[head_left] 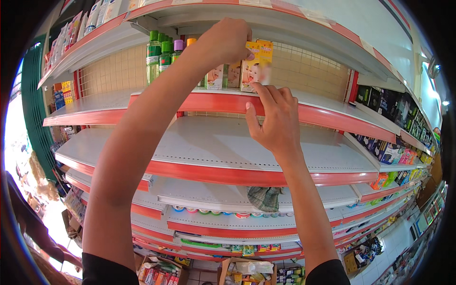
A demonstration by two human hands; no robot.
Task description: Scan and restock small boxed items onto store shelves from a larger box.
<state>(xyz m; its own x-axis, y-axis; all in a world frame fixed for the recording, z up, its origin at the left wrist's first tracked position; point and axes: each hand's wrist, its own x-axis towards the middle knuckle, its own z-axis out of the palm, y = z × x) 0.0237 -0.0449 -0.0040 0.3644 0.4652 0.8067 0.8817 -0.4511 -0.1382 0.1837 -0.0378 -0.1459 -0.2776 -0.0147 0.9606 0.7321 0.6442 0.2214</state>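
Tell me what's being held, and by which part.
The left hand appears to hold a yellow box by its upper part; the right hand grips nothing.

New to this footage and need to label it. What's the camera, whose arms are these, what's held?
No machine here: a person works with two bare hands. The picture comes from the left one of two wide fisheye cameras worn on the person's head, so straight shelf edges look bent.

The left hand reaches up to the top of a yellow box and seems to hold it, thumb in front; the rest of the grip is hidden. The right hand is open, a fingertip at the box's lower front.

The upper shelf also bears bottles with coloured caps. Below, a checked cloth hangs over the edge of a lower shelf.
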